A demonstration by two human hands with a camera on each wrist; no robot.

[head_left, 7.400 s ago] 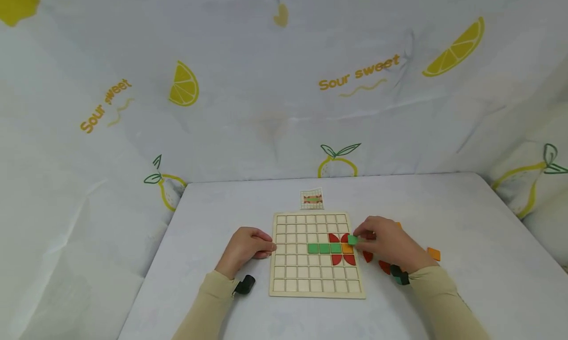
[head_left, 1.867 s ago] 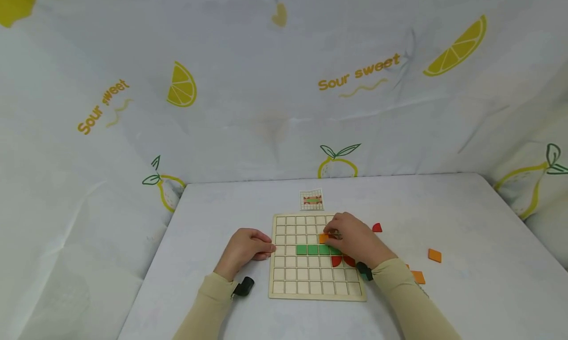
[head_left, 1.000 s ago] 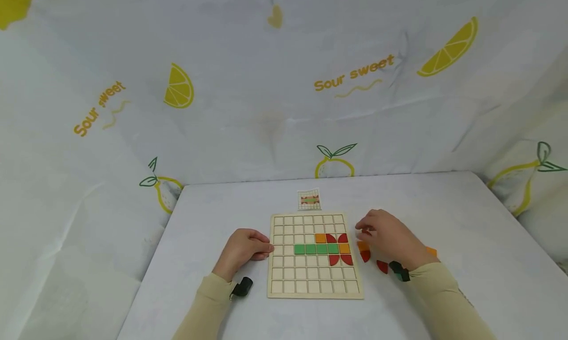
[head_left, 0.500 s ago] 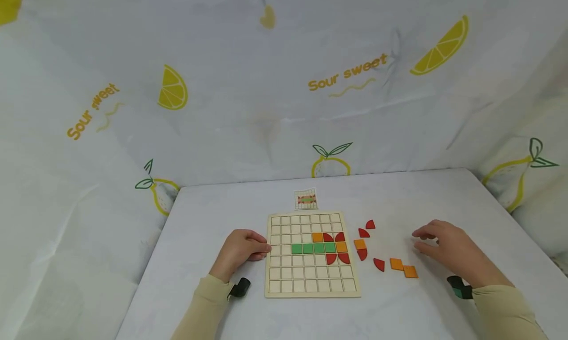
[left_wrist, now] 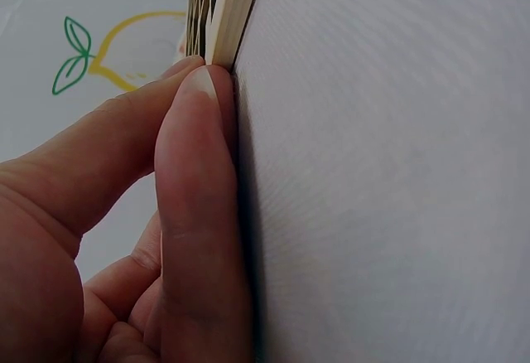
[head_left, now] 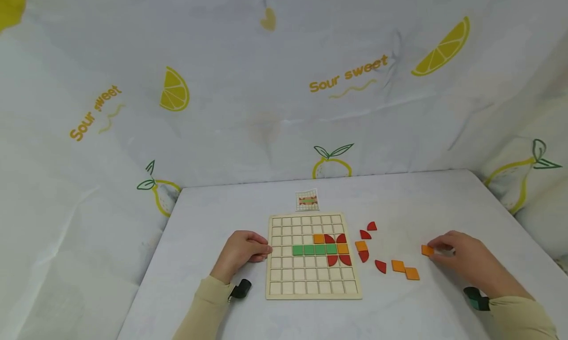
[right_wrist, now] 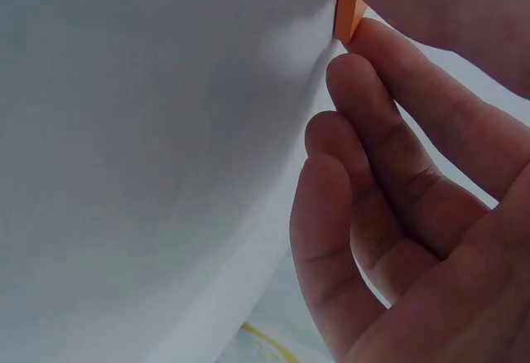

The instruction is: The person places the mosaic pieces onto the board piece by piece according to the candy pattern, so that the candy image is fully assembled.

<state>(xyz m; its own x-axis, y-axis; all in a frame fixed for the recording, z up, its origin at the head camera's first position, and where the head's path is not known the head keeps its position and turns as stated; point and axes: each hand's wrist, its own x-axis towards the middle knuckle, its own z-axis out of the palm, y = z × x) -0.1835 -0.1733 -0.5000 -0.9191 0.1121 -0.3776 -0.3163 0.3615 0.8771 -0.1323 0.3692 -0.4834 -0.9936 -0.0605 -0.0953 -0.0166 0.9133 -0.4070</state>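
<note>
The two hands are well apart, each at work on something of its own. The left hand (head_left: 241, 251) pinches the near-side edge of the grid board (head_left: 306, 274) with thumb and finger; the board lies flat on the bench (head_left: 222, 207), stretching away to the right of that hand. The right hand (head_left: 466, 261) pinches an orange square (head_left: 427, 250) between thumb and fingertips, its other fingers loosely curled. On the board, in a row to the right of the left hand, run four green squares (head_left: 314, 250), ended on the side toward the right hand by an orange end tile (head_left: 342, 248). Red quarter-rounds (head_left: 332, 260) sit in pairs above and below that end, with an orange upper tile (head_left: 319, 239) beside the upper pair. Between the board and the right hand lie loose red pieces (head_left: 380, 266) and loose orange tiles (head_left: 412, 274); one red piece touches an orange tile, and two orange tiles meet at their corners. Farther from the person than both hands, just past the board, is a small pattern card (head_left: 307, 200), and behind it hangs a lemon-printed cloth (head_left: 248, 83).
</note>
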